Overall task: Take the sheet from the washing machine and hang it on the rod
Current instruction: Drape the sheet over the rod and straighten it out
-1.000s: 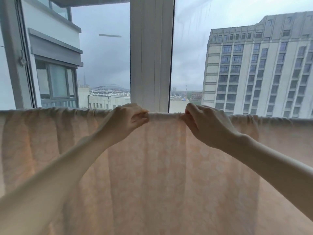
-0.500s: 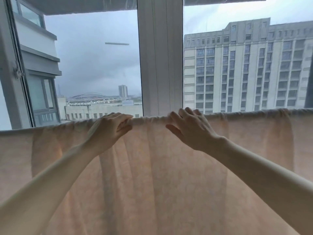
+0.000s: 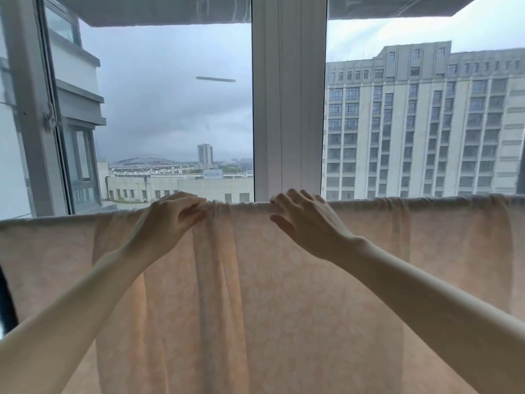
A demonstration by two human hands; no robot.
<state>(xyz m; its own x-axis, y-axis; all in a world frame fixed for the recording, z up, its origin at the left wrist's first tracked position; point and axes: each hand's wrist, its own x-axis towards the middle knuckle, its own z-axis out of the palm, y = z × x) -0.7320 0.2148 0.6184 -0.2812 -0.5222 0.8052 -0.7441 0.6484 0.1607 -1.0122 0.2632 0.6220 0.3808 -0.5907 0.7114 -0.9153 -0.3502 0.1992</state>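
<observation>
Along the rod's middle, spreading the draped sheet [image 3: 284, 294]: left hand [image 3: 167, 220] apparently pinching a bunched fold, right hand [image 3: 306, 223] open-fingered, next smoothing outward.

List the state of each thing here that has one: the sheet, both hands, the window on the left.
Sheet: draped over the rod, hanging down, bunched in folds between the hands.
Rod: hidden under the sheet's top edge.
Left hand: fingers curled on the gathered top edge, pinching it.
Right hand: fingers spread and straight, fingertips on the top edge.
Left window: swung open, as far as I can tell.
</observation>
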